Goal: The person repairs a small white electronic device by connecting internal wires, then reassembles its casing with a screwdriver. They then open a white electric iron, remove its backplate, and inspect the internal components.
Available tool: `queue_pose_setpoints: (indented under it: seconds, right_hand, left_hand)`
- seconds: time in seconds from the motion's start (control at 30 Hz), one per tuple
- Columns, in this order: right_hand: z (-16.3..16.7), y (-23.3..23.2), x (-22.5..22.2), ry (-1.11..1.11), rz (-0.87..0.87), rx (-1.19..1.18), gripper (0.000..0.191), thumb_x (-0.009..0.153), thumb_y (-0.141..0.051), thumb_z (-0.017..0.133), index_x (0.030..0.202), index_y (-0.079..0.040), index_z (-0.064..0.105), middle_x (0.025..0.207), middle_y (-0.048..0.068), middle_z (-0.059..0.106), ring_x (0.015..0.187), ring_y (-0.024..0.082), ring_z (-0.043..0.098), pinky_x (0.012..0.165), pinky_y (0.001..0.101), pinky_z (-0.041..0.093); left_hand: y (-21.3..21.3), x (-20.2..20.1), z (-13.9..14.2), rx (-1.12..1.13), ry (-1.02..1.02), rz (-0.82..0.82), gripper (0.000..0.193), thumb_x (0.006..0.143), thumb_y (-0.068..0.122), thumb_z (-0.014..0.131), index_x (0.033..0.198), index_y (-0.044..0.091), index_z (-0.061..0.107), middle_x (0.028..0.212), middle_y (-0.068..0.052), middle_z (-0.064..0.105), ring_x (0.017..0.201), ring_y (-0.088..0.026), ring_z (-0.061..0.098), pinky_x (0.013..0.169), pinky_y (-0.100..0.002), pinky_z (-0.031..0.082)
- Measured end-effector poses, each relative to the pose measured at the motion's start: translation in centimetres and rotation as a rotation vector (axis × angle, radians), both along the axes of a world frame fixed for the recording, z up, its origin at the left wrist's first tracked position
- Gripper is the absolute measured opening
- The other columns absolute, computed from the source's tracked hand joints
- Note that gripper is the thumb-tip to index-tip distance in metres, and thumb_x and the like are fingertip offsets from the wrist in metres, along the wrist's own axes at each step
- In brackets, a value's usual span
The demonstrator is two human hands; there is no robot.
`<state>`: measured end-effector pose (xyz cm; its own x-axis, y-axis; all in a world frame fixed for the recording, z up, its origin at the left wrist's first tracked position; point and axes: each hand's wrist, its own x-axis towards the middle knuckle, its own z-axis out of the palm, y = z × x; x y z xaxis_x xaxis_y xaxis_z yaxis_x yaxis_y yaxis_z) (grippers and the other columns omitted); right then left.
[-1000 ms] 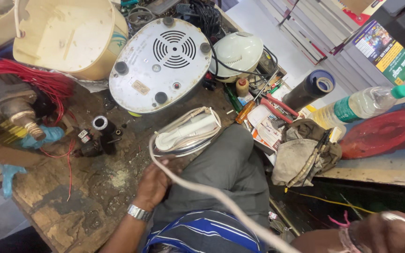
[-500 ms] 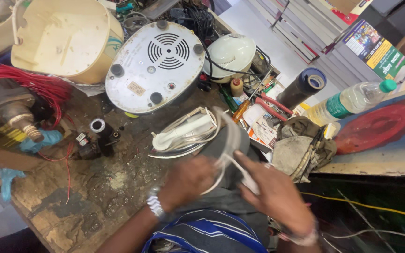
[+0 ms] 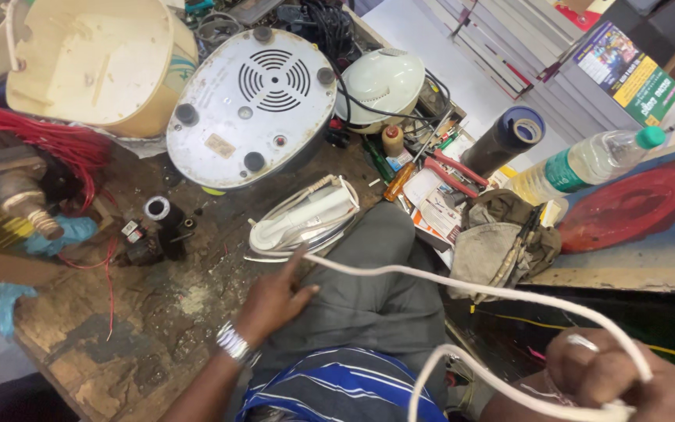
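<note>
Small appliance repair workshop. Worn, stained wooden worktop [image 3: 80, 367] held upturned appliance base [image 3: 251, 105], clothes iron [image 3: 306, 223], motor with red windings [image 3: 17, 172], screwdriver [image 3: 398, 181], red-handled pliers [image 3: 451, 168], tape roll [image 3: 505, 137], loose small parts [image 3: 150, 234].

bench [image 3: 80, 367]: worn wood, scuffed
far edge: white appliance base [image 3: 251, 105], cream tub [image 3: 87, 66]
mid: black parts [image 3: 158, 238]
right edge: pliers [image 3: 451, 168], screwdriver [image 3: 398, 181]

I see a smooth white plastic-sheathed cord [image 3: 462, 285], a glossy white plastic iron [image 3: 304, 220], and a rough, scuffed wooden bench [image 3: 119, 344].
</note>
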<state>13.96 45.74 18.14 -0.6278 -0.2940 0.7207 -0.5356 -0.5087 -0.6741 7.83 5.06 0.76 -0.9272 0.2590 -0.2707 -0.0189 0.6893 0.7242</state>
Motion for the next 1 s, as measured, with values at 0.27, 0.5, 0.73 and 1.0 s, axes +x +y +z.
queue_pose_setpoints:
  seconds: [0.27,0.5,0.73,1.0]
  right_hand:
    - [0.8,-0.4,0.4,-0.131,-0.271,0.595,0.021,0.093,-0.027,0.067,0.083,-0.009,0.067,0.081,0.016,0.07,0.063,0.02,0.063,0.056,0.0348,0.05]
    - [-3.2,-7.9,-3.6,-0.26,-0.745,1.53,0.053,0.082,-0.017,0.074,0.135,-0.021,0.067,0.085,0.013,0.07,0.077,0.033,0.069,0.069,0.0454,0.053]
    - [-3.5,-9.2,-3.5,-0.093,-0.652,1.133,0.078,0.076,-0.012,0.08,0.147,-0.007,0.048,0.092,0.008,0.072,0.077,0.028,0.07,0.066,0.0404,0.054]
    - [-3.4,-7.6,-2.2,0.04,-0.57,1.34,0.039,0.06,-0.019,0.091,0.092,-0.013,0.07,0.072,0.006,0.07,0.065,0.026,0.07,0.06,0.0398,0.051]
  left_hand:
    - [-5.7,-0.3,3.7,-0.349,0.321,0.287,0.023,0.094,0.02,0.066,0.115,0.014,0.072,0.078,-0.018,0.07,0.068,-0.037,0.07,0.06,-0.05,0.053]
    - [2.7,-5.0,7.1,0.031,0.862,-0.107,0.034,0.087,0.011,0.069,0.121,0.004,0.071,0.102,-0.016,0.066,0.094,-0.03,0.062,0.071,-0.04,0.053]
    - [7.7,-2.4,10.8,0.533,0.779,-0.598,0.03,0.082,0.007,0.072,0.112,0.005,0.07,0.109,-0.01,0.068,0.093,-0.027,0.06,0.078,-0.039,0.053]
    - [4.7,1.6,8.6,0.89,0.355,-0.387,0.029,0.093,0.002,0.07,0.12,0.011,0.068,0.101,-0.009,0.07,0.09,-0.026,0.07,0.08,-0.04,0.058]
